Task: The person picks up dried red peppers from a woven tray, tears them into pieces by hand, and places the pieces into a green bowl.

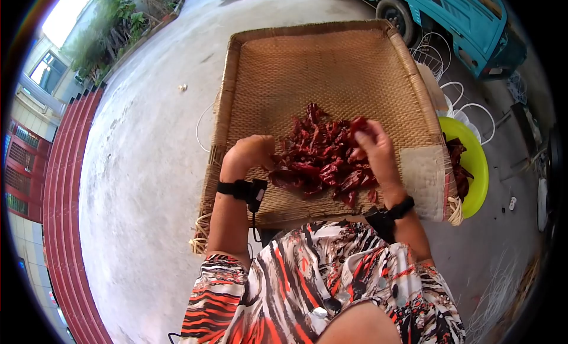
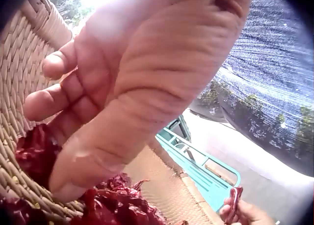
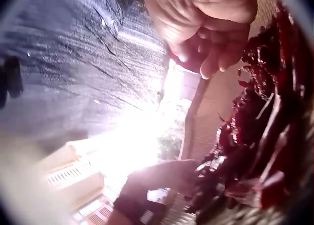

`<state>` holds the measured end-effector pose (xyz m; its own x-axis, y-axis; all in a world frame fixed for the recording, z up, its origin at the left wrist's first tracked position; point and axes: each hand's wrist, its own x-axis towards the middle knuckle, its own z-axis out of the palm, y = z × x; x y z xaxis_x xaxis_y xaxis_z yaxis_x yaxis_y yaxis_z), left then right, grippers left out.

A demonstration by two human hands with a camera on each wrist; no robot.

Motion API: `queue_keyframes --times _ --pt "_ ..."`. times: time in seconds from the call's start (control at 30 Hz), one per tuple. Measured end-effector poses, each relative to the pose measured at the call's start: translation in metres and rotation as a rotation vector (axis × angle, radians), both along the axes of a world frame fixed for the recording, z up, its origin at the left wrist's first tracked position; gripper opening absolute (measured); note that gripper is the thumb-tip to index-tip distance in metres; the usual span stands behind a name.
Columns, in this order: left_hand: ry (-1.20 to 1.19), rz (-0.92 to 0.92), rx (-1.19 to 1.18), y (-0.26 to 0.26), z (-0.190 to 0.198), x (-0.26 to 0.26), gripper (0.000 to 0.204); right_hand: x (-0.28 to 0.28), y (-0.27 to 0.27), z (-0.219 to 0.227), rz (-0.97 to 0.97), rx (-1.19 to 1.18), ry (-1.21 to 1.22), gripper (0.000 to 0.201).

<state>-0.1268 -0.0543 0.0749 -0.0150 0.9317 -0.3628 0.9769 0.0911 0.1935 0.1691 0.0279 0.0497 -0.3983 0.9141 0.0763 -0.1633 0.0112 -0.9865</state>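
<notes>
Our right grip (image 1: pixel 378 149) pinches a chili (image 1: pixel 358 126); our left grip (image 1: pixel 253 152) reaches the pile (image 1: pixel 325 154), grasping or not, we cannot tell. Below both lies the tray (image 1: pixel 313 60).

Woven tray (image 1: pixel 307 66); dried red peppers (image 1: pixel 316 152) heaped on it, patch (image 1: pixel 421 181) near corner.

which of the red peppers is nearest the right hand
The red pepper in the right hand's grip: it is pinched between thumb and fingers, while most of the others lie heaped on the woven tray.
</notes>
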Motion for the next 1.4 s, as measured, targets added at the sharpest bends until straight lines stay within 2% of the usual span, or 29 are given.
queue_keyframes --times 0.13,0.17,0.27,0.3,0.33,0.4,0.47,0.5,0.57,0.6,0.63,0.67,0.73,0.83,0.87,0.93,0.97,1.07,1.13,1.17,1.2,1.27,1.37,1.4 --pt "0.089 0.225 0.147 0.002 0.021 0.013 0.035 0.032 0.020 0.004 -0.352 -0.207 0.322 0.010" --pt "-0.077 0.182 0.304 -0.001 0.020 0.009 0.030 0.044 0.027 0.004 -0.372 -0.206 0.462 0.012" --pt "-0.405 0.050 0.475 0.005 0.026 0.023 0.024 0.095 0.057 -0.005 -0.445 -0.117 0.919 0.025" --pt "-0.452 -0.044 0.521 0.007 0.029 0.030 0.030 0.110 0.057 0.002 -0.426 -0.140 0.997 0.034" --pt "-0.516 -0.080 0.529 0.009 0.027 0.036 0.030 0.113 0.053 0.013 -0.539 -0.318 1.039 0.038" --pt "-0.644 -0.163 0.542 0.013 0.023 0.047 0.030 0.122 0.059 0.001 -0.429 -0.351 1.059 0.038" --pt "-0.742 -0.112 0.507 0.016 0.023 0.063 0.026 0.106 0.057 -0.011 -0.353 -0.178 0.628 0.038" --pt "-0.795 -0.055 0.444 0.017 0.026 0.070 0.026 0.078 0.035 0.012 -0.354 -0.122 0.445 0.038" --pt "-0.883 0.031 0.361 0.014 0.034 0.085 0.021 0.045 0.005 0.037 -0.106 0.021 -0.088 0.039" --pt "-0.883 0.008 0.329 0.016 0.032 0.087 0.020 0.033 0.000 0.030 0.021 0.072 -0.069 0.044" --pt "-0.882 -0.015 0.298 0.017 0.030 0.088 0.020 0.023 -0.004 0.022 0.019 0.222 -0.181 0.047" --pt "-0.880 -0.038 0.269 0.019 0.028 0.087 0.019 0.014 -0.007 0.020 0.017 0.349 -0.242 0.038" --pt "-0.942 -0.015 0.201 0.020 0.027 0.085 0.019 0.009 -0.006 0.007 0.140 0.268 -0.184 0.026" --pt "-1.104 0.091 0.070 0.017 0.033 0.085 0.020 0.014 -0.008 0.011 0.220 0.100 -0.160 0.021" --pt "-1.168 0.139 0.022 0.017 0.035 0.084 0.021 0.016 -0.008 0.014 0.164 0.082 -0.131 0.022" --pt "-1.037 0.154 0.051 0.019 0.034 0.078 0.022 0.021 -0.006 0.017 0.055 0.049 -0.071 0.023" --pt "-0.969 0.161 0.067 0.019 0.034 0.074 0.022 0.025 -0.001 0.014 -0.050 -0.025 0.035 0.024" --pt "-0.512 -0.162 0.242 0.017 0.016 0.056 0.028 0.054 0.025 0.000 -0.236 -0.229 0.570 0.017" --pt "-0.356 -0.190 0.137 0.016 0.008 0.050 0.032 0.077 0.039 -0.002 -0.289 -0.338 0.870 0.017" --pt "-0.278 -0.204 0.085 0.016 0.007 0.049 0.035 0.088 0.041 -0.003 -0.323 -0.281 0.934 0.016" --pt "-0.247 -0.210 0.068 0.014 0.008 0.049 0.036 0.105 0.051 -0.017 -0.273 -0.274 1.083 0.019" --pt "-0.186 -0.221 0.034 0.010 0.011 0.051 0.037 0.126 0.052 -0.014 -0.426 -0.317 1.161 0.024" --pt "-0.203 -0.241 -0.002 0.010 0.006 0.049 0.037 0.131 0.050 -0.003 -0.585 -0.455 1.112 0.025" --pt "-0.213 -0.235 0.004 0.010 0.005 0.047 0.036 0.134 0.054 -0.016 -0.486 -0.413 0.984 0.024"
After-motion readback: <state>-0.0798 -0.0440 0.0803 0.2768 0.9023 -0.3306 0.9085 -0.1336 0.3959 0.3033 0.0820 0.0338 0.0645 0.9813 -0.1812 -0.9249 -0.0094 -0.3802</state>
